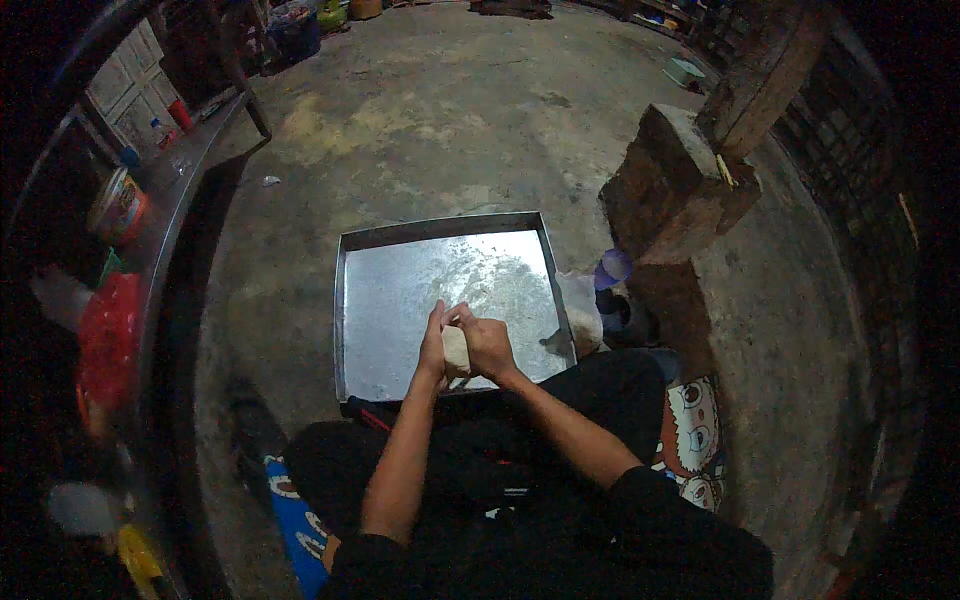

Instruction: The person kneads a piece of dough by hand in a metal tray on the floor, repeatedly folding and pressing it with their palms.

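Note:
A pale cream block [456,351] with flat sides is held between my two hands; its material is not clear. My left hand [433,342] closes on its left side. On its right side my right hand [488,347] wraps round it with bent fingers. Both hands are over the near part of a shallow square metal tray [385,300] with low upright walls. The tray's shiny bottom has smudges and small specks. My crossed legs, in dark clothing, are just behind the tray's near edge.
A white bag [579,308] and a purple-lidded container [613,268] are right of the tray. Beyond them a wooden post rises from a rough concrete block [670,180]. Along the left runs a bench [180,185] with a tub [118,207] and red plastic [110,335].

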Demonstrator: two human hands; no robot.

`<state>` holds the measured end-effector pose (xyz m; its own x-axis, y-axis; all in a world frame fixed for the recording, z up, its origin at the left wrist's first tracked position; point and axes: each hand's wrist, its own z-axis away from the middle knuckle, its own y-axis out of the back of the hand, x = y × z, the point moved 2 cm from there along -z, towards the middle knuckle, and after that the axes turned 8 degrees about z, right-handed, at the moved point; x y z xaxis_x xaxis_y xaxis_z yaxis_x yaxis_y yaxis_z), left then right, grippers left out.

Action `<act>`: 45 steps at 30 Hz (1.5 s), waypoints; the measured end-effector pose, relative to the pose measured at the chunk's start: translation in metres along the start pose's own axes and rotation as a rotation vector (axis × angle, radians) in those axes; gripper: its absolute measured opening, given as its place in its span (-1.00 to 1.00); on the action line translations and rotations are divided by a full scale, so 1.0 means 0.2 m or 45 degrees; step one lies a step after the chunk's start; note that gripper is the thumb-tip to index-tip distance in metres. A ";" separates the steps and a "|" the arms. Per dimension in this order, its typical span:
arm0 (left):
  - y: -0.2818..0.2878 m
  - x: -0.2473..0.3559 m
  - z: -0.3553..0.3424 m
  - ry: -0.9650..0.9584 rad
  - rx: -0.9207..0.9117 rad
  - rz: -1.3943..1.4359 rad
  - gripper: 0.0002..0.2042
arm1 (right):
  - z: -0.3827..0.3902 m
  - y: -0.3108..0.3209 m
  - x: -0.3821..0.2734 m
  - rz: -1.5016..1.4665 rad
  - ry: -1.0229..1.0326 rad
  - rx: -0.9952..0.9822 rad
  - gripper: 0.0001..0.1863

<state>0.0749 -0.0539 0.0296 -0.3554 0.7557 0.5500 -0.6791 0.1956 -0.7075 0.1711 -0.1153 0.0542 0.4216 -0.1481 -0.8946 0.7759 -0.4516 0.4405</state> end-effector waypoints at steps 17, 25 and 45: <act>-0.04 -0.04 0.06 -0.212 0.196 -0.113 -0.74 | -0.02 0.00 0.04 0.376 0.002 0.155 -0.42; -0.02 -0.02 0.07 -0.252 0.382 0.037 -0.78 | -0.07 -0.05 0.09 0.281 0.312 0.167 -0.66; -0.02 0.09 0.02 -0.565 0.541 -0.083 -0.66 | 0.00 -0.07 0.05 -0.321 -0.189 0.267 -0.48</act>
<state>0.0682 -0.0439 0.0431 -0.4760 0.4007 0.7829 -0.8723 -0.1023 -0.4781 0.1649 -0.1113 0.0392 0.1444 -0.1279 -0.9812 0.7271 -0.6588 0.1929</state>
